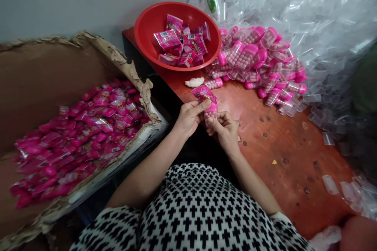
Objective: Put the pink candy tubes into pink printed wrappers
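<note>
My left hand [191, 117] pinches a pink printed wrapper [203, 92], its thumb pressed on the wrapper near the tube's pink cap. Just right of it, my right hand [226, 128] grips the lower part of a clear candy tube [210, 114] with pink balls inside. Wrapper and tube touch; fingers cover part of both, so I cannot tell whether they are joined. Beyond my hands lie another capped candy tube [214, 83] and a white crumpled lump [194, 82] on the reddish-brown table [265, 149].
A red bowl [144, 19] with pink packets stands at the back. Pink-capped candy tubes [247, 55] are heaped right of it, before a mound of clear plastic tubes [318, 19]. At left, a torn-edged cardboard box [59, 53] holds many pink wrapped packs [88, 133].
</note>
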`<control>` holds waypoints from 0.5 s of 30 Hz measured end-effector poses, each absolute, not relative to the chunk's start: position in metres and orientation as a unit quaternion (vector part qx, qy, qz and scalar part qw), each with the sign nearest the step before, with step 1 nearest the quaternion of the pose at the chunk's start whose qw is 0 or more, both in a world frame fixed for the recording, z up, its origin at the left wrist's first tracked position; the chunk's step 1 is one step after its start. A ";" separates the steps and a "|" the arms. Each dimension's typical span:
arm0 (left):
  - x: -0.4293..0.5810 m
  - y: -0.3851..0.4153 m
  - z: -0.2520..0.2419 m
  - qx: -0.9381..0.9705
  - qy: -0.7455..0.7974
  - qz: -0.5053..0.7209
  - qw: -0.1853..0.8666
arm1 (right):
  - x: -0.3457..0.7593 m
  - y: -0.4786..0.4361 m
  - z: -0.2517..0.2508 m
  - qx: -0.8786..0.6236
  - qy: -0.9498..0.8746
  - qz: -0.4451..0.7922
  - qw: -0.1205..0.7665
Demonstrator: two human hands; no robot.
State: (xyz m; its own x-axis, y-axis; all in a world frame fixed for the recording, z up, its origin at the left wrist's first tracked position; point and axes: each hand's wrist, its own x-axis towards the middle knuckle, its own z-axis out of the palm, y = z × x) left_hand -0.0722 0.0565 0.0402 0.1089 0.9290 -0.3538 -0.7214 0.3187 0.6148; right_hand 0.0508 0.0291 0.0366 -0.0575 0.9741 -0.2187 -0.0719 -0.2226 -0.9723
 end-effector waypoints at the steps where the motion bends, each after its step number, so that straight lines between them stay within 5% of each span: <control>1: -0.074 0.057 0.040 0.159 0.355 0.559 0.732 | 0.051 0.030 0.037 -0.514 -0.424 0.600 0.442; 9: -0.071 0.062 0.038 0.172 0.392 0.549 0.718 | 0.054 0.029 0.037 -0.548 -0.471 0.504 0.474; 15: -0.067 0.059 0.042 0.185 0.392 0.529 0.730 | 0.052 0.034 0.034 -0.494 -0.361 0.637 0.470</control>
State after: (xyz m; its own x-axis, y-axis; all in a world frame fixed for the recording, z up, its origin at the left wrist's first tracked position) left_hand -0.0668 0.0588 0.0421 0.1329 0.9170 -0.3761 -0.6277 0.3716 0.6841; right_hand 0.0517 0.0345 0.0341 -0.0719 0.9545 -0.2893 -0.2415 -0.2981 -0.9235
